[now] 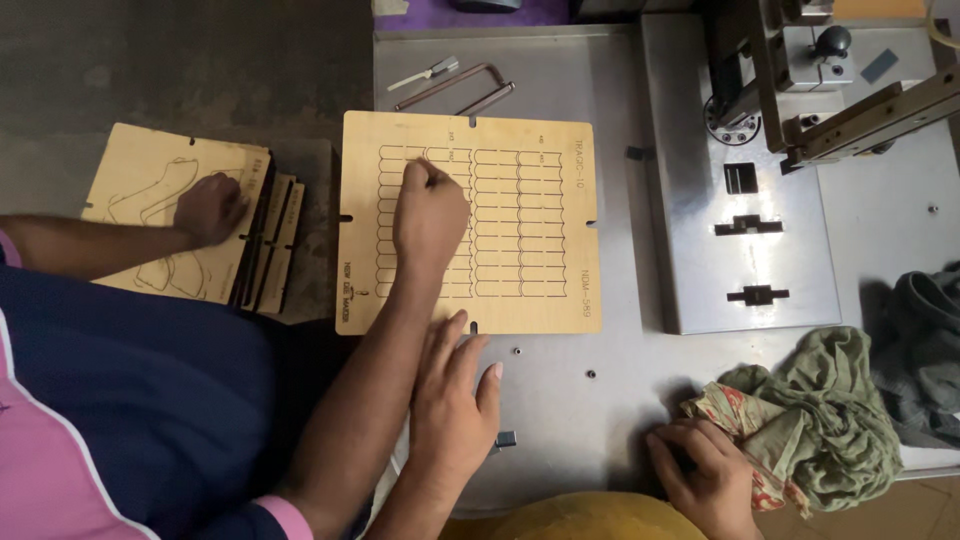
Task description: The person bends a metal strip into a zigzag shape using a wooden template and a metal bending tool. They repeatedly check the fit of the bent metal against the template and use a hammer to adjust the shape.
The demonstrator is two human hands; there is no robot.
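A light wooden board [560, 215] cut with rows of small slots lies on the metal table [600, 90]. My left hand [455, 400] rests flat on the table just below the board's near edge, fingers apart, holding nothing. A small dark metal block [506, 438] lies beside its little finger. My right hand [705, 475] lies at the near edge against a crumpled green and patterned cloth [830, 420]; whether it grips the cloth is unclear. A co-worker in navy and pink presses one fist [430, 212] on the slotted board and the other hand [208, 205] on another wooden board [130, 175].
A stack of similar wooden boards [275, 245] stands at the left. A steel plate with slots [690, 230] and a press machine [800, 80] fill the right. A bent metal rod [455, 88] and a small tool [425, 73] lie at the far side. Dark cloth [925, 330] sits at right.
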